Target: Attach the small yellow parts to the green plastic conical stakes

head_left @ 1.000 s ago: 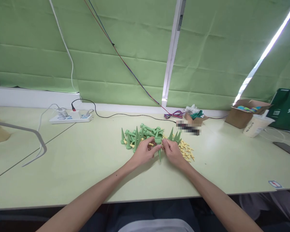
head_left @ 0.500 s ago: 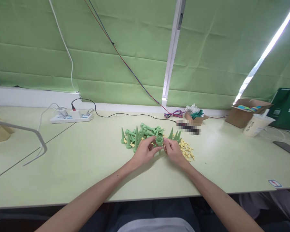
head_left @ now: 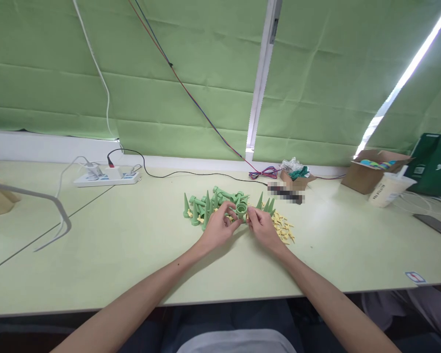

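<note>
Holding green hollow piece (head_left: 241,211) in left hand (head_left: 220,228), grip partly curled, fingers at far left side and thumb at near side. Held just above bench (head_left: 132,255), between both hands, with round open end facing up toward the camera. Closed at fingertips in the right hand (head_left: 263,228), right up against the piece's right side; can't tell what, if anything, is pinched there. Backed by heap of green parts (head_left: 224,196), some lying, jumbled together. Flanked at left by upright green spikes (head_left: 194,213), at right by more green spikes (head_left: 268,205), with yellow small parts (head_left: 284,228) scattered just beside right hand. Farther back, can see pixelated dark item (head_left: 286,194), small open box (head_left: 297,181) with clear plastic and dark green material, plus coiled red-blue cable (head_left: 263,172) near the wall. Well off to the right, see cardboard box (head_left: 365,179), pale cup (head_left: 387,191) with straw, green bag (head_left: 435,166) and dark flat device (head_left: 435,226). Well off to the left, see white power strip (head_left: 106,180) with plugs in it.
</note>
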`<state>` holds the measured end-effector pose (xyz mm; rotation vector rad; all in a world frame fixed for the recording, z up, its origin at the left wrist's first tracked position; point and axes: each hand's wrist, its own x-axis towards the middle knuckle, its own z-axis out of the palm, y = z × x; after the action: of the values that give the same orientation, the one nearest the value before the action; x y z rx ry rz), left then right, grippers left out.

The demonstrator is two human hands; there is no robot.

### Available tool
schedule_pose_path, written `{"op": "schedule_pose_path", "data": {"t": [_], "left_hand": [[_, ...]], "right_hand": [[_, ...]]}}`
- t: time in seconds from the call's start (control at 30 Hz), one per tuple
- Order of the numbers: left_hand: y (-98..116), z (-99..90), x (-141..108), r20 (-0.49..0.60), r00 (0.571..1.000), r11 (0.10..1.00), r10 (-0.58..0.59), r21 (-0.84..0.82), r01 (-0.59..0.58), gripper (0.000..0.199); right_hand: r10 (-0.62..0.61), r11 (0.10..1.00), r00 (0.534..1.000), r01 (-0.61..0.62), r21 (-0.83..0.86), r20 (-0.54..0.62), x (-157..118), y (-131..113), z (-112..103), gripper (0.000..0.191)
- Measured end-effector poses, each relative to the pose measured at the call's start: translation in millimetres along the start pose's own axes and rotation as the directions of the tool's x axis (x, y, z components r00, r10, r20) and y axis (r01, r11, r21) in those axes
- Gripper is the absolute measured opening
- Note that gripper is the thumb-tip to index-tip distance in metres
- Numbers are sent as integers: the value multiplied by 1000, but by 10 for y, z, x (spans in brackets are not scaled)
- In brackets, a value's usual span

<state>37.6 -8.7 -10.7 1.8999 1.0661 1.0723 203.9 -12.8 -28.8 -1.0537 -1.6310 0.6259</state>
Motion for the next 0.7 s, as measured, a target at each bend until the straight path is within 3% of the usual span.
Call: {"op": "schedule_pose_path", "data": {"t": [0.2,0.43,0.7], "left_hand": [[-7,-4,7,40,995,982,-91,-164,96,28],[4,-16,51,267,940,885,-212,-355,300,61],[19,-12,39,340,908,815,-244,-435,382,66]], "right_hand": [[-26,999,999,25,-34,-33,-4,-26,-9,43],[-63,994,998,64,-89,12,-10,-44,-19,40],[-73,991,996,79,-104,59,-8,-23,-20,39]]}}
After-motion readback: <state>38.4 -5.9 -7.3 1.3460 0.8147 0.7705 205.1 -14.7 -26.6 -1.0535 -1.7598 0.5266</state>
